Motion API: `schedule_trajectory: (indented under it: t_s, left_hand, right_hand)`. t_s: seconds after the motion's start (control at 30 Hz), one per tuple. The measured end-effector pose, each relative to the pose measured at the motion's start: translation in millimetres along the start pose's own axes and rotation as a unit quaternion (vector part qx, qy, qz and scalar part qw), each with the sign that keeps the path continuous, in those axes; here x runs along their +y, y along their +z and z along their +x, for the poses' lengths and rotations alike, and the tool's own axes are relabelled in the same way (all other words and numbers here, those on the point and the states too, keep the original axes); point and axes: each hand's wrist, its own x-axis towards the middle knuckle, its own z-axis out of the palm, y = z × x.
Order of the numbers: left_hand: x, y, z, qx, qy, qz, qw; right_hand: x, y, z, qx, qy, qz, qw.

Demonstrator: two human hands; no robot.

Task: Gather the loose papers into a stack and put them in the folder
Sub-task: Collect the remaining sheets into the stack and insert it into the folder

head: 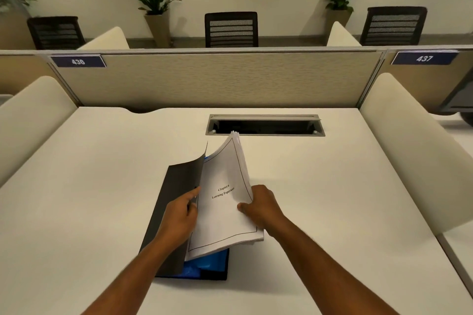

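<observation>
- The stack of papers is already gathered into one pile, its top sheet printed with a chapter heading; it sits at the centre of the desk, tilted up, its near edge low over the folder's blue inside and its far corner raised toward 12 o'clock.
- The right hand pinches the stack at its 3 o'clock edge, thumb on the top sheet and fingers curled behind.
- The left hand holds back the folder's dark cover flap at the stack's 9 o'clock, forefinger pressed along the flap's inner edge; how the other fingers grip I cannot tell.
- The folder lies open on the desk, its blue inner pocket showing at 6 o'clock beneath the stack.
- Judged from this, gathering is done and no loose sheet lies elsewhere on the desk; what is left is to lay the stack flat inside and close the cover.
- The desk is a plain pale top, with a grey cable hatch just beyond the stack at 12 o'clock.
- Cream side dividers stand at 9 and 3 o'clock; a beige partition with number plates 436 and 437 closes the far edge.
- Beyond it stand three dark mesh chairs and potted plants against a pale wall.
</observation>
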Motion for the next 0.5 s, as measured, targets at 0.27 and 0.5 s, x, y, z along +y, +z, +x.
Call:
schedule_trajectory:
  t_s: [0.27,0.5]
  left_hand:
    - [4.8,-3.4,0.9,-0.020,-0.008,-0.001,1.000]
    - [10.2,2.1,-3.6,-0.019,0.009,0.000,1.000]
  right_hand:
    - [-14.4,41.1,-16.9,0.002,-0.012,-0.019,1.000]
    - [-20.6,83.5,-13.1,0.003,0.029,-0.005,1.000]
